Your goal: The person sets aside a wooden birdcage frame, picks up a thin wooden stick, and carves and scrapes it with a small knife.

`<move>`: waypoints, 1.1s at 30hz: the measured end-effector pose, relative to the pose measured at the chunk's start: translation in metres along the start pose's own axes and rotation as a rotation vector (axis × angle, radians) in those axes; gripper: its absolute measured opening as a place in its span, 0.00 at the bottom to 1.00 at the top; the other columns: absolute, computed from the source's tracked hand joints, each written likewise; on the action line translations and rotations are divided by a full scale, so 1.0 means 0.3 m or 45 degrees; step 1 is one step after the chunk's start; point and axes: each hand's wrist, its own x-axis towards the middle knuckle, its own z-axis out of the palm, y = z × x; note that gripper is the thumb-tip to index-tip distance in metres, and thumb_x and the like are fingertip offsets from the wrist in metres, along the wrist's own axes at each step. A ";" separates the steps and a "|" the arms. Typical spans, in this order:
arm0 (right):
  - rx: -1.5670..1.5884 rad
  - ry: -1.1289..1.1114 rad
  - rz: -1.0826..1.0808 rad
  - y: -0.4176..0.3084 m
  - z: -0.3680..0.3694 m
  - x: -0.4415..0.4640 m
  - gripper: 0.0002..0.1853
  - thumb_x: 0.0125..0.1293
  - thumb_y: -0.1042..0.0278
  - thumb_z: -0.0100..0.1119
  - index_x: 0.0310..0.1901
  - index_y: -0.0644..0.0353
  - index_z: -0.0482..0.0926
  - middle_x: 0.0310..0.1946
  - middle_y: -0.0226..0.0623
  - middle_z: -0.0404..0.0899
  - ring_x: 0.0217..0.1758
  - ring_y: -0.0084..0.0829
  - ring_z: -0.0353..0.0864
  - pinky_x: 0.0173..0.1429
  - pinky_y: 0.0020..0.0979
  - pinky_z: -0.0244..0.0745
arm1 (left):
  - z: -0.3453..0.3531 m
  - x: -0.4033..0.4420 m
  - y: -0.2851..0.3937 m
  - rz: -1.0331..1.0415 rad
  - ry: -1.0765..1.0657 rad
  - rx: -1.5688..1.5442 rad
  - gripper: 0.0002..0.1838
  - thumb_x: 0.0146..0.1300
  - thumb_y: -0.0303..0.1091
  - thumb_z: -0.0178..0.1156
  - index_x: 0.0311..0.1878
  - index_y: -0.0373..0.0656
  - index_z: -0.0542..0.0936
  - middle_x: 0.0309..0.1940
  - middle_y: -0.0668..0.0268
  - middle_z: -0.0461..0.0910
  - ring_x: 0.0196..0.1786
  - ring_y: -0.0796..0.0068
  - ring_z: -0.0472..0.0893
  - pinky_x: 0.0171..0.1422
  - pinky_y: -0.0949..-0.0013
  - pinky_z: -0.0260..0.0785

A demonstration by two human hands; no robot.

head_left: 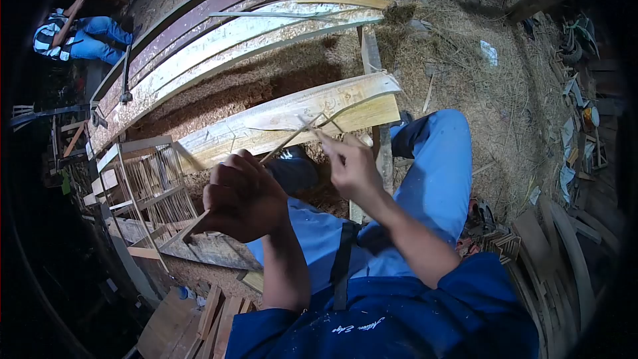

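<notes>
My left hand [242,193] is closed in a fist around a thin wooden strip [286,146]. One end of the strip shows below the fist, and the other slants up over a pale plank [319,106]. My right hand [349,166] is to the right of it, fingers curled in a pinch near the strip's upper end. A thin, blurred sliver shows at its fingertips; I cannot tell what it is. The plank lies across in front of my knees, its near edge beyond both hands.
A wooden frame with many thin rods [153,186] stands at the left. Long pale boards [266,26] run across the far side, over ground strewn with shavings [458,73]. Another person [86,33] sits at the far left. Curved wood pieces [565,246] lean at the right.
</notes>
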 end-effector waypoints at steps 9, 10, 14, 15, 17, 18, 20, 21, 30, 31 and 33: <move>-0.035 0.065 -0.056 0.067 0.036 -0.007 0.18 0.72 0.73 0.57 0.61 0.57 0.84 0.34 0.58 0.79 0.34 0.51 0.81 0.41 0.45 0.73 | -0.021 -0.035 -0.007 0.019 -0.079 -0.033 0.31 0.79 0.65 0.40 0.25 0.53 0.54 0.20 0.75 0.48 0.26 0.77 0.48 0.36 0.63 0.45; -0.116 0.016 0.091 0.086 0.032 0.003 0.18 0.72 0.73 0.57 0.61 0.57 0.84 0.34 0.57 0.79 0.35 0.51 0.81 0.42 0.45 0.74 | -0.022 -0.036 -0.007 0.005 -0.055 -0.042 0.32 0.78 0.67 0.40 0.24 0.53 0.54 0.20 0.75 0.47 0.25 0.78 0.47 0.34 0.64 0.44; -0.139 -0.028 0.129 0.056 -0.001 0.025 0.18 0.72 0.74 0.57 0.61 0.57 0.84 0.35 0.58 0.80 0.35 0.51 0.82 0.42 0.43 0.74 | 0.002 -0.020 -0.015 0.021 -0.049 0.031 0.33 0.78 0.69 0.39 0.24 0.53 0.54 0.20 0.75 0.46 0.24 0.79 0.45 0.32 0.65 0.41; -0.093 -0.077 0.120 0.010 -0.008 0.011 0.18 0.73 0.75 0.56 0.61 0.57 0.84 0.34 0.58 0.81 0.36 0.51 0.83 0.42 0.43 0.74 | 0.009 -0.012 -0.017 0.024 -0.045 0.012 0.34 0.78 0.68 0.41 0.23 0.51 0.55 0.18 0.75 0.47 0.22 0.80 0.46 0.30 0.66 0.40; 0.015 0.005 0.029 0.054 0.025 0.000 0.18 0.72 0.75 0.57 0.61 0.57 0.84 0.33 0.58 0.80 0.35 0.50 0.83 0.41 0.42 0.74 | 0.007 -0.021 -0.010 0.019 -0.033 0.000 0.35 0.78 0.67 0.43 0.22 0.49 0.56 0.16 0.75 0.48 0.20 0.81 0.46 0.28 0.67 0.39; -0.100 -0.012 0.147 0.112 0.035 0.022 0.18 0.72 0.74 0.57 0.61 0.57 0.84 0.32 0.57 0.79 0.36 0.50 0.83 0.41 0.42 0.74 | -0.001 -0.019 -0.009 0.019 -0.003 -0.003 0.35 0.78 0.67 0.43 0.21 0.50 0.56 0.16 0.75 0.48 0.20 0.81 0.46 0.27 0.67 0.38; -0.154 0.006 0.234 0.128 0.026 0.049 0.17 0.72 0.73 0.58 0.60 0.58 0.85 0.32 0.56 0.80 0.36 0.50 0.83 0.42 0.42 0.74 | -0.009 -0.006 -0.010 0.031 0.017 -0.011 0.35 0.78 0.67 0.42 0.21 0.50 0.56 0.16 0.75 0.48 0.19 0.81 0.45 0.27 0.68 0.37; -0.154 0.012 0.228 0.072 0.006 0.047 0.17 0.72 0.73 0.58 0.60 0.58 0.85 0.32 0.56 0.80 0.36 0.50 0.83 0.42 0.42 0.74 | -0.013 -0.001 -0.012 0.028 -0.040 -0.042 0.36 0.78 0.67 0.41 0.20 0.50 0.55 0.15 0.75 0.48 0.18 0.81 0.45 0.26 0.68 0.37; -0.093 -0.071 0.238 -0.032 -0.015 0.024 0.17 0.71 0.72 0.60 0.59 0.60 0.84 0.35 0.57 0.81 0.40 0.50 0.85 0.46 0.40 0.76 | -0.018 0.011 -0.005 0.004 -0.074 -0.102 0.39 0.77 0.72 0.38 0.17 0.50 0.52 0.12 0.75 0.45 0.15 0.81 0.44 0.22 0.70 0.35; -0.050 -0.112 0.235 -0.081 -0.025 0.005 0.16 0.72 0.73 0.59 0.59 0.60 0.85 0.37 0.58 0.82 0.42 0.51 0.85 0.46 0.41 0.76 | -0.021 0.009 -0.007 -0.001 -0.064 -0.098 0.39 0.77 0.72 0.38 0.17 0.50 0.52 0.12 0.75 0.45 0.15 0.81 0.44 0.22 0.70 0.35; -0.023 -0.154 0.305 -0.024 -0.020 0.021 0.16 0.71 0.73 0.60 0.59 0.59 0.85 0.36 0.57 0.82 0.40 0.51 0.84 0.45 0.40 0.76 | -0.026 0.011 -0.006 0.005 -0.048 -0.122 0.40 0.76 0.73 0.37 0.16 0.50 0.52 0.12 0.76 0.46 0.13 0.81 0.45 0.21 0.70 0.35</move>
